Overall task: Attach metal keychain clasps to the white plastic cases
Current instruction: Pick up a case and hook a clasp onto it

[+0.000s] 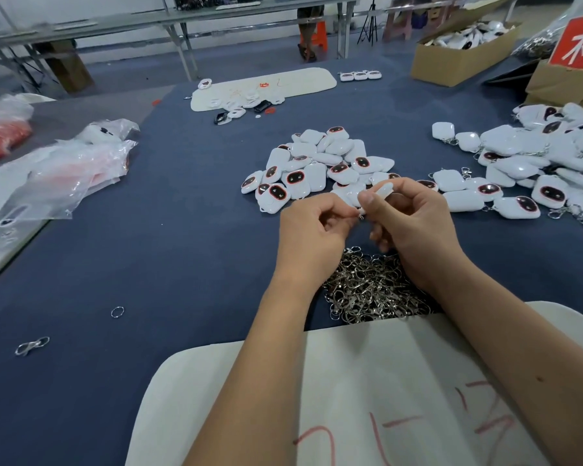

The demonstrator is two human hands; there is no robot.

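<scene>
One white case (381, 193) is in work, held above the worktop (182, 250) in the grip of the right hand (418, 223), thumb and fingers curled round it. The left hand (312, 230) pinches something small at the case's lower edge, probably a clasp, though it is too hidden to tell. Just beneath the hands lies a heap of metal clasps (374, 290). Beyond them sits a pile of cases without clasps (317, 163); to the right a larger pile (535, 169) already carries them, so I judge the job well along, with plenty left. The worktop is covered in dark blue cloth, with plastic bags (64, 173) on the left, cardboard boxes (458, 58) at the back and a white board (367, 398) nearest. Behind stand metal-framed tables.
</scene>
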